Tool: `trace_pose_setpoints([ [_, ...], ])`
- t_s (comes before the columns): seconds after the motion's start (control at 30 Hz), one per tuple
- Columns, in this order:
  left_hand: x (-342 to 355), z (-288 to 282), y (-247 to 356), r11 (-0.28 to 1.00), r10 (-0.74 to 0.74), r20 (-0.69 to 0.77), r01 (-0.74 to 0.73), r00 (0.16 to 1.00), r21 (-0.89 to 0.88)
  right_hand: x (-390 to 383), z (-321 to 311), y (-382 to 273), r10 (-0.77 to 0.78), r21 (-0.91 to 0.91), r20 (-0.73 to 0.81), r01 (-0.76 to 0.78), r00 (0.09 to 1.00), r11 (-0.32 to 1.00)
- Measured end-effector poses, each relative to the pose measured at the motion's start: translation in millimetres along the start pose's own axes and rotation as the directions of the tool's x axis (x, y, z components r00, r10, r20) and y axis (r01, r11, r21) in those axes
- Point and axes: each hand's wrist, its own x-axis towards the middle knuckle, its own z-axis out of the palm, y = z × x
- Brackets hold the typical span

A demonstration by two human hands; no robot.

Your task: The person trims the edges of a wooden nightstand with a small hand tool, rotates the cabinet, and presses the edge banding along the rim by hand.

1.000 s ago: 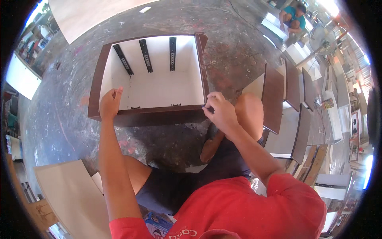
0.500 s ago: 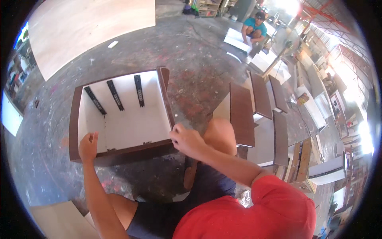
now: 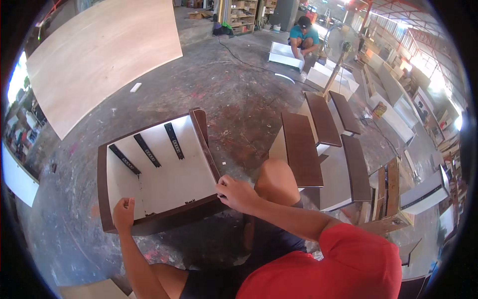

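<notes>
A dark brown cabinet shell [image 3: 172, 217] with a white inside lies in front of me, its open side facing up. Several black drawer runners are fixed to the inner wall, among them a middle one [image 3: 148, 150]. My left hand [image 3: 123, 214] is closed over the near edge at the left corner, thumb on the inner side. At the near right corner, my right hand [image 3: 236, 194] grips the brown edge with curled fingers. The fingertips on the outer faces are partly hidden.
Right of my knee stand several drawers with brown fronts [image 3: 302, 149]. A wooden crate [image 3: 386, 199] lies beyond them. A large plywood sheet [image 3: 104, 60] leans at the far left. Far off, a co-worker [image 3: 303, 37] squats over a white box [image 3: 285, 56], near a stand fan [image 3: 343, 47].
The view has tilted up, so the cabinet and both hands sit lower in the picture. Both hands keep their grip at the same corners. The co-worker still bends over the white box.
</notes>
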Motion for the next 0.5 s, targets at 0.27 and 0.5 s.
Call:
trace_pose_setpoints([
  [0.27,0,-1,4,1.0,-0.012,-0.004,0.012,1.0,0.009,3,-4,-4,0.0,0.033,0.054,-0.002,0.999,0.999],
  [0.5,0,-1,4,1.0,0.019,-0.017,-0.019,1.0,-0.018,10,-9,-5,-0.01,-0.006,0.135,0.011,0.991,1.0],
])
